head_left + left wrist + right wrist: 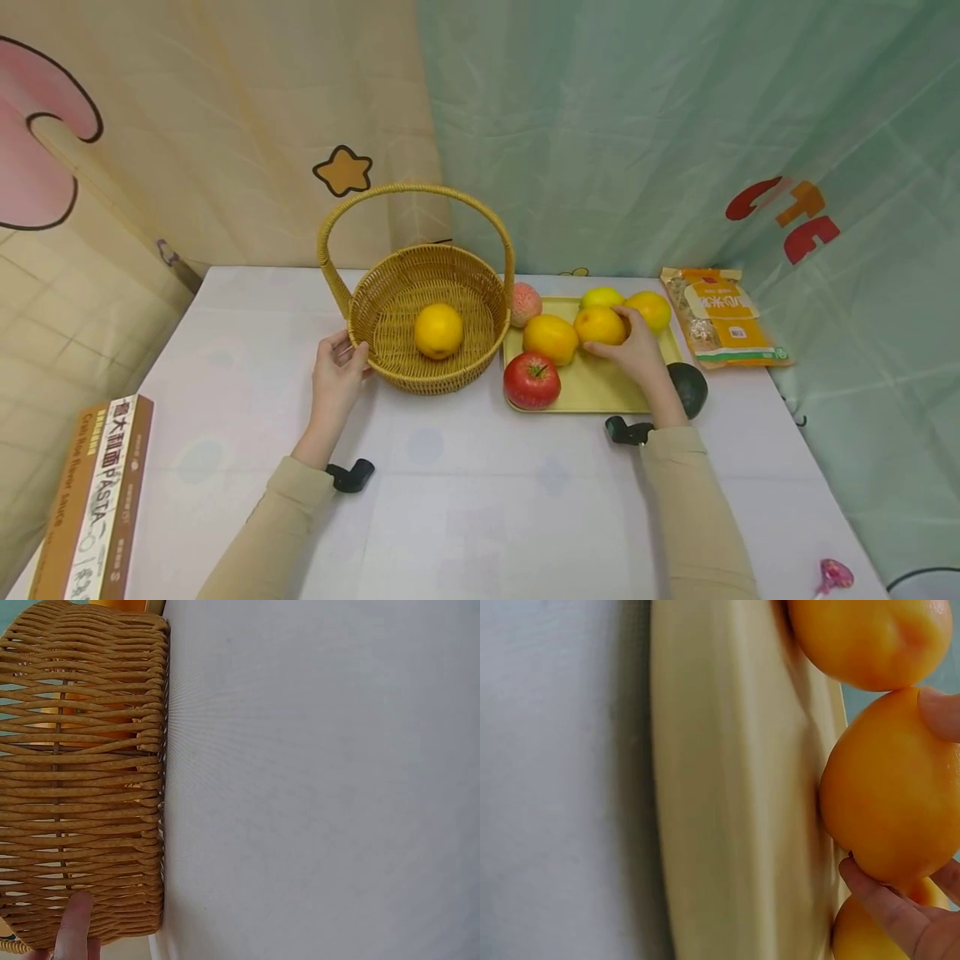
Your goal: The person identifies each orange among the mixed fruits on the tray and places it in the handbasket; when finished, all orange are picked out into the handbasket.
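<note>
The woven basket [427, 385] with a tall arched handle stands left of centre, and one round orange-yellow fruit [438, 331] lies in it. At the basket's left side, my left hand [337, 377] holds the rim, thumb on top; a finger [73, 930] lies against the weave in the left wrist view. My right hand [639, 354] pinches a yellow lemon [892, 791] between thumb and fingers over the yellow tray [600, 390]. Around it are a red apple-like fruit [532, 381], another yellow fruit [551, 339], a greenish-yellow fruit [602, 297] and an orange-yellow fruit [649, 312].
A pink textured fruit [526, 305] sits at the tray's back left corner, and a dark green fruit [690, 389] at its right front. An orange food packet [723, 318] lies farther right. Pasta boxes [97, 500] line the left table edge; a pink-wrapped lollipop [834, 574] is front right.
</note>
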{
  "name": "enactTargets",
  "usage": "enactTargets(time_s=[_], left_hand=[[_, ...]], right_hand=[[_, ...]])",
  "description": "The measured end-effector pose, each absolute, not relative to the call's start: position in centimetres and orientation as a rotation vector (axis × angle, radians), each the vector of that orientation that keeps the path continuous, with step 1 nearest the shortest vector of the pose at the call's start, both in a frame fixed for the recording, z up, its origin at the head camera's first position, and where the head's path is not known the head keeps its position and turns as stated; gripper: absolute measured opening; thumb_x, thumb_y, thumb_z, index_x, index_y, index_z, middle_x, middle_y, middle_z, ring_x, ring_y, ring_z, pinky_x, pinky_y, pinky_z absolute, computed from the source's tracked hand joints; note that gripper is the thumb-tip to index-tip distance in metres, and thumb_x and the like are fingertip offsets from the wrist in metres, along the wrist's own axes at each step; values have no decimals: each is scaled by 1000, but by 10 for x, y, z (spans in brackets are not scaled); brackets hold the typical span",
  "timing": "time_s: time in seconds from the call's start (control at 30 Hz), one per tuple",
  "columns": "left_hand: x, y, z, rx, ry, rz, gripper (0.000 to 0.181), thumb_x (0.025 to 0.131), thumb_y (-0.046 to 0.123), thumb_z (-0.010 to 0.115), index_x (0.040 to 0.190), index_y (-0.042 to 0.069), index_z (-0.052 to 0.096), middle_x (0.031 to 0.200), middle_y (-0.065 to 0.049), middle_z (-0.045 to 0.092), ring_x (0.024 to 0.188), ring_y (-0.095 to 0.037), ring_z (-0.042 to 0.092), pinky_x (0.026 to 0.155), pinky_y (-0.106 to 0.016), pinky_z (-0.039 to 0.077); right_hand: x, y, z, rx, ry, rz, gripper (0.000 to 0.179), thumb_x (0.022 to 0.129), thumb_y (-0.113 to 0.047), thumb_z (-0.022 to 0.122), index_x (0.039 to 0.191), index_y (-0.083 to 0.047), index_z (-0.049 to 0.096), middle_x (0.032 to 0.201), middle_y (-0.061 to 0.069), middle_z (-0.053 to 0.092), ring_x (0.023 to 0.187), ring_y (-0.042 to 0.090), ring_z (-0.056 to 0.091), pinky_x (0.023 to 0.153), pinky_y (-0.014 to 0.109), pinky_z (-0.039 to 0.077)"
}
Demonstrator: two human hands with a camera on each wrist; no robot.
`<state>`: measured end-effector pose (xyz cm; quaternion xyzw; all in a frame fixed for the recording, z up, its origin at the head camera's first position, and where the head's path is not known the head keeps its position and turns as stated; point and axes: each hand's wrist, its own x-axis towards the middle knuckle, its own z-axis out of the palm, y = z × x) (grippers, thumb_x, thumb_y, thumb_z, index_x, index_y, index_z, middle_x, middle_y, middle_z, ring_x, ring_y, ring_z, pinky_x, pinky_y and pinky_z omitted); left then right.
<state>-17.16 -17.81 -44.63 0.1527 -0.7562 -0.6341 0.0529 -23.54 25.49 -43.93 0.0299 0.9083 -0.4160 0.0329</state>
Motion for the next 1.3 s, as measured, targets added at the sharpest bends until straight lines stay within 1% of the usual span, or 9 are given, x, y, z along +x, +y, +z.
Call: enactTargets(time_s=[0.1, 0.17, 0.37, 0.5, 0.63, 0.8, 0.97, 1.13, 1.3], left_hand=[[-172, -177, -447, 465, -2299, -1931, 52, 103, 16, 51, 146, -2, 30, 147, -22, 44, 129, -30, 51, 97, -41, 56], [-172, -177, -448, 468, -2304, -1925, 52, 103, 17, 51, 146, -1, 30, 147, -22, 44, 129, -30, 51, 97, -42, 56], [-172, -178, -447, 460, -2313, -1906, 51, 103, 16, 51, 146, -1, 30, 147, -22, 44, 128, -30, 52, 96, -42, 56], [-172, -178, -447, 459, -2314, -1910, 51, 103, 16, 51, 146, -1, 30, 146, -22, 44, 128, -30, 52, 96, -41, 57], [-172, -178, -447, 462, -2309, -1917, 51, 103, 16, 51, 146, -1, 30, 146, -22, 45, 128, -30, 52, 95, -39, 57], [-172, -178, -446, 460, -2302, -1920, 51, 103, 16, 51, 146, -1, 30, 146, -22, 44, 128, -31, 52, 94, -37, 58], [-172, -179, -447, 461, -2301, -1919, 51, 102, 16, 51, 146, -1, 31, 145, -22, 45, 128, -31, 52, 92, -33, 59], [-172, -179, -448, 454, -2302, -1922, 51, 102, 17, 52, 146, -1, 31, 145, -22, 45, 127, -31, 52, 93, -35, 58], [-172, -179, -450, 439, -2304, -1922, 51, 103, 17, 51, 146, -1, 30, 146, -22, 45, 127, -30, 52, 92, -35, 59]], right_hand=[[-232, 254, -437, 128, 2794, -1298, 90, 84, -34, 79, 150, -1, 27, 154, 25, 32, 138, 40, 34, 121, 55, 26], [-229, 253, -433, 143, 2793, -1312, 92, 83, -35, 80, 150, -1, 26, 153, 25, 32, 138, 40, 34, 121, 55, 26], [-220, 246, -414, 140, 2776, -1400, 97, 83, -41, 78, 152, -3, 22, 156, 23, 30, 136, 41, 36, 119, 55, 31], [-212, 231, -395, 108, 2784, -1459, 94, 83, -44, 77, 152, -7, 25, 156, 19, 30, 134, 41, 39, 116, 55, 36], [-207, 209, -378, -7, 2774, -1523, 85, 83, -40, 78, 148, -10, 32, 153, 16, 35, 129, 39, 43, 111, 53, 42], [-204, 177, -364, -150, 2681, -1570, 79, 82, -34, 80, 146, -14, 38, 150, 12, 38, 123, 37, 49, 103, 50, 49], [-205, 144, -363, -269, 2623, -1562, 77, 80, -34, 81, 144, -19, 41, 147, 8, 43, 119, 35, 54, 98, 47, 54], [-210, 115, -371, -330, 2607, -1499, 79, 78, -36, 83, 144, -21, 41, 144, 5, 47, 124, 30, 53, 99, 46, 54], [-220, 96, -381, -441, 2623, -1433, 78, 76, -35, 85, 141, -18, 44, 138, 4, 51, 120, 27, 54, 102, 44, 52]])
